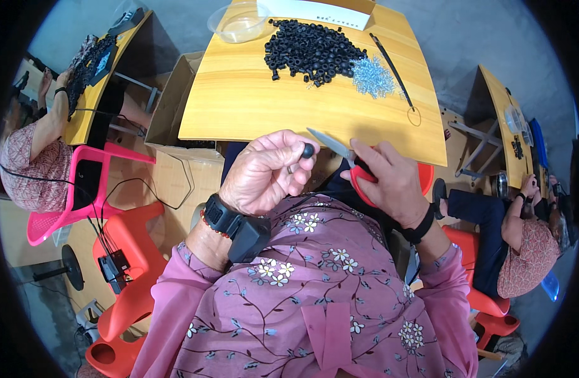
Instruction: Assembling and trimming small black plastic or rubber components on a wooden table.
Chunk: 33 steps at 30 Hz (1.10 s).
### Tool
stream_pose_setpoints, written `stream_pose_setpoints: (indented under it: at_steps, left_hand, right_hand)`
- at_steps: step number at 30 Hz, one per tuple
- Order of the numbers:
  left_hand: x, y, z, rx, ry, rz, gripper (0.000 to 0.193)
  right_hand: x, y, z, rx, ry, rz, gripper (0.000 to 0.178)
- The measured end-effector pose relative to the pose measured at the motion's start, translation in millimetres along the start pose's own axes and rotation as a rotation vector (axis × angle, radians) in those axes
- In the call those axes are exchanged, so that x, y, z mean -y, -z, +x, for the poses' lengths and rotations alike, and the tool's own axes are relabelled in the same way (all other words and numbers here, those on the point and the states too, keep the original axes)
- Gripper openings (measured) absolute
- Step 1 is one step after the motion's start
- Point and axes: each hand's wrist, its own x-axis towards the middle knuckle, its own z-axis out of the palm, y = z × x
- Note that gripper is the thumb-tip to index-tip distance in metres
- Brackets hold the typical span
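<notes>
A small round black piece (308,150) is pinched between the thumb and fingers of my left hand (264,171), just off the table's near edge. My right hand (393,183) is closed around the red handles of a pair of scissors (330,143). The scissors' blades look closed and point up and left, close beside the black piece. On the wooden table (251,113) ahead lies a heap of small black parts (314,53). Touching its right side is a pile of tiny clear bluish pieces (374,79).
A thin black stick (393,72) with a loop lies at the table's right. A clear bowl (238,25) and a white box (321,11) stand at the back. A cardboard box (170,113) sits left of the table. People work at side tables, near red chairs (135,252).
</notes>
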Motion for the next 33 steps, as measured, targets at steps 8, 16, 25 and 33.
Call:
stream_pose_setpoints:
  at_steps: [8, 16, 25, 33]
  left_hand:
    - [1.2, 1.2, 0.8, -0.005, -0.047, -0.024, 0.021]
    - [-2.2, 3.9, 0.3, 0.022, -0.053, -0.026, 0.021]
    - [-3.2, 7.8, 0.1, -0.033, -0.025, -0.042, 0.018]
    - [-6.7, 10.8, 0.8, -0.011, -0.01, 0.01, 0.017]
  right_hand:
    - [8.8, 1.3, 1.6, 0.08, -0.146, 0.432, 0.07]
    - [5.2, 2.2, 0.8, 0.043, -0.1, 0.309, 0.065]
    - [7.7, 8.2, 3.1, 0.136, -0.061, 0.267, 0.059]
    - [3.0, 2.6, 2.5, 0.14, -0.035, 0.293, 0.056]
